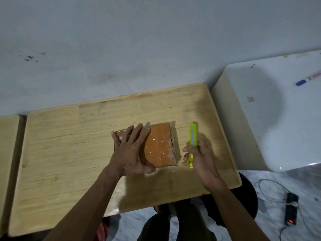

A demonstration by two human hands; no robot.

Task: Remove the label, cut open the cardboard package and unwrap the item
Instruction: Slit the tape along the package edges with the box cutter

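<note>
left hand [129, 150]: flat, fingers spread, pressing package [160, 145] onto bench [69, 153]
right hand [199, 157]: gripping green knife [193, 136], just right of package
package: looks light, stiff, tape-slick; pin flat, cut edges

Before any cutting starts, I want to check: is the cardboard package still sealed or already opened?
Still sealed: the cardboard package lies flat, its glossy tape unbroken, no flap lifted. The left hand covers part of it.
</note>
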